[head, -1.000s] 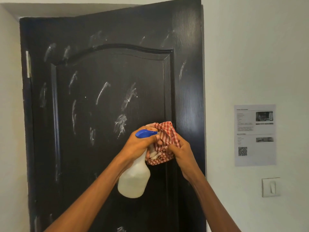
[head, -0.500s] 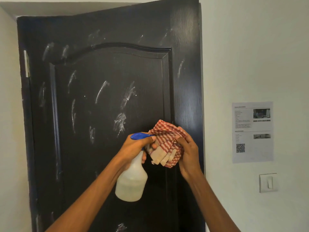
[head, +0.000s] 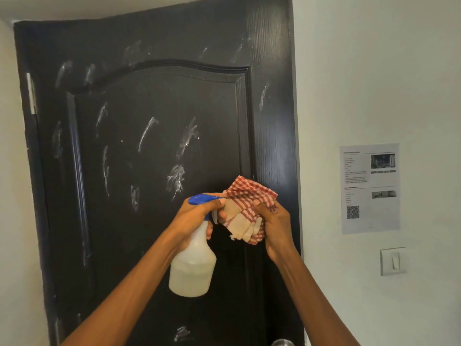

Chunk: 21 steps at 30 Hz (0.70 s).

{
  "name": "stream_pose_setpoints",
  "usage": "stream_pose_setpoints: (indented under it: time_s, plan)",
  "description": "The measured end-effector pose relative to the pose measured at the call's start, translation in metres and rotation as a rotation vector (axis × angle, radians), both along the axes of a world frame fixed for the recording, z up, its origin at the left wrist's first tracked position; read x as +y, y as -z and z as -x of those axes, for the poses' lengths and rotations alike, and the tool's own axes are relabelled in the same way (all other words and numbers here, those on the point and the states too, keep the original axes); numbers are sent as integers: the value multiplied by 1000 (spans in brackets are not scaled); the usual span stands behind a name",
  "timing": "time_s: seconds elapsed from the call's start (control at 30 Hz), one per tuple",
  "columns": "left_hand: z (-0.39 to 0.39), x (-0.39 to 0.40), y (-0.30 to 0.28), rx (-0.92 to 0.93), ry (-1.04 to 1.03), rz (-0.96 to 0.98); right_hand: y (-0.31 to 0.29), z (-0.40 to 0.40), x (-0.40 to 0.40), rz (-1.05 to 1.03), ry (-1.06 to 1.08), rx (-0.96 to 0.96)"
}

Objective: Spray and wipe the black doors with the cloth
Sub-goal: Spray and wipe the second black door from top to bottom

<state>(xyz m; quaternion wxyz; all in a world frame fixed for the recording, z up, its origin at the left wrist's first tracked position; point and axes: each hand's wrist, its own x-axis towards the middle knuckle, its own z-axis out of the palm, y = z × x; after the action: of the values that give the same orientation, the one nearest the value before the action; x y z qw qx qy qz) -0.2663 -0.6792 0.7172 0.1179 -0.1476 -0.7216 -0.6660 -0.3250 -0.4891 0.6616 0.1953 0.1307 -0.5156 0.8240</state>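
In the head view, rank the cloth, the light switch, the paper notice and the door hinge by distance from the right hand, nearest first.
1. Cloth: gripped by the right hand, touching it.
2. Paper notice: on the wall, right of the hand and slightly above.
3. Light switch: on the wall, right and lower; close to the notice's distance, so this order is loose.
4. Door hinge: far upper left, on the door edge.

Dim even indoor light, soft sheen on door point(head: 154, 121), wide-angle bending at edges, slightly soft, paper point(head: 370, 188) text unreadable
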Motion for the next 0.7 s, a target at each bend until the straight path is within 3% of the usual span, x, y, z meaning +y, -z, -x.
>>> stream_pose_setpoints:
  time_s: [0.1, 0.23, 0.37, 0.43, 0.53, 0.63, 0.7]
  plan:
    - [-5, -4, -7, 16, 2, -90, -17, -1, 6, 84, 156, -18]
    - [-14, 2, -25, 35, -13, -63, -43, -5, 18, 219, 380, 53]
    - [-18, 14, -52, 103, 2, -44, -82, -16, 23, 205, 639, 254]
    - [-18, 20, -66, 149, 2, -55, -103, -16, 20, 11, 845, 482]
    - [-20, 28, -82, 211, -8, -66, -127, 25, 21, -588, 1257, 727]
    - [-19, 29, -88, 240, -24, -47, -126, 78, 24, -1051, 1266, 595]
    - [-18, 26, -88, 229, -25, -45, -116, 96, 28, -1223, 1262, 522]
